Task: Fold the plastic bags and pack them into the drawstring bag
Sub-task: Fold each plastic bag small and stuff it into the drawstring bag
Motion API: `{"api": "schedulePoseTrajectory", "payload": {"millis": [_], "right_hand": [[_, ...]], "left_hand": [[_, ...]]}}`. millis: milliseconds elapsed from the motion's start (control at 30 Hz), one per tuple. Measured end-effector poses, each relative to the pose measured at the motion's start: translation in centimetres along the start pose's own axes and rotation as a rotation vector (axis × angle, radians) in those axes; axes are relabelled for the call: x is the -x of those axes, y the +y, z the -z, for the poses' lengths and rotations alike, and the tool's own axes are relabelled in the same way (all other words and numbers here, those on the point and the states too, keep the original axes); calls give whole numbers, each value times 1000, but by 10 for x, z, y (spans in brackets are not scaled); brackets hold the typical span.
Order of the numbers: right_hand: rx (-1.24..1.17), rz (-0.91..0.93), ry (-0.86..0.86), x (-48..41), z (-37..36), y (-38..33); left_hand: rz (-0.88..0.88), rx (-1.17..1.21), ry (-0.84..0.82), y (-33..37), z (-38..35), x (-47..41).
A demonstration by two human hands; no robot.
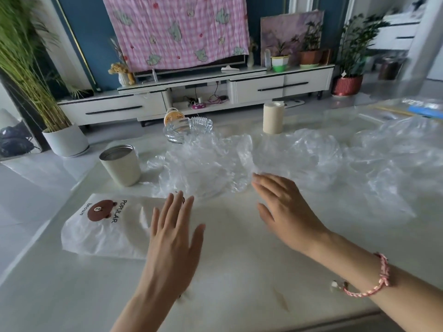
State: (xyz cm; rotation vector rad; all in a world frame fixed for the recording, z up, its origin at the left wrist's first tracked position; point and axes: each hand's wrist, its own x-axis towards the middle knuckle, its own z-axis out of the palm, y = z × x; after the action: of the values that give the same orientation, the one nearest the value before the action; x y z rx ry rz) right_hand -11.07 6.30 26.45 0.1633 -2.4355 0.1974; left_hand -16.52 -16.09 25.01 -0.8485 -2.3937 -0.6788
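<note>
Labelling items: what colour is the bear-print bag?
The bear-print bag is white, with a brown bear and black lettering; the head view shows it best.

Right end of the white drawstring bag hidden under the left grip; by its fingertips a small dark speck, too small to identify. Fingertips of the right grip smeared by motion blur, contact with the clear plastic bags impossible to judge. Both forearms cut off by the lower and right edges. Borders between single crumpled bags impossible to make out, heap running out of view on the right. Lower part of the glass dish masked by plastic, small orange fan half hidden behind it. At the right edge, a blue-printed packet, blurred and cropped. Most of the screen covered by a pink checked cloth, itself cut by the top edge
</note>
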Motion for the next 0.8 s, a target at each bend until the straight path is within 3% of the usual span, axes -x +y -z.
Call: {"api": "schedulePoseTrajectory", "payload": {"millis": [167, 267, 467, 667, 801], "right_hand": [[-115, 416, -67, 48, 21, -39], [-108, 462, -138, 68, 28, -38], [-210, 301, -211, 92, 37, -24], [-87, 134, -288, 96, 47, -7], [-484, -364, -101, 81, 64, -14]], "left_hand": [[-240, 38, -62, 18, 0, 14], [-362, -7, -127, 25, -5, 20], [-416, -5, -234, 26, -15, 35], [-408, 142, -345, 53, 0, 42], [-217, 324, -325, 62, 14, 35]]}}
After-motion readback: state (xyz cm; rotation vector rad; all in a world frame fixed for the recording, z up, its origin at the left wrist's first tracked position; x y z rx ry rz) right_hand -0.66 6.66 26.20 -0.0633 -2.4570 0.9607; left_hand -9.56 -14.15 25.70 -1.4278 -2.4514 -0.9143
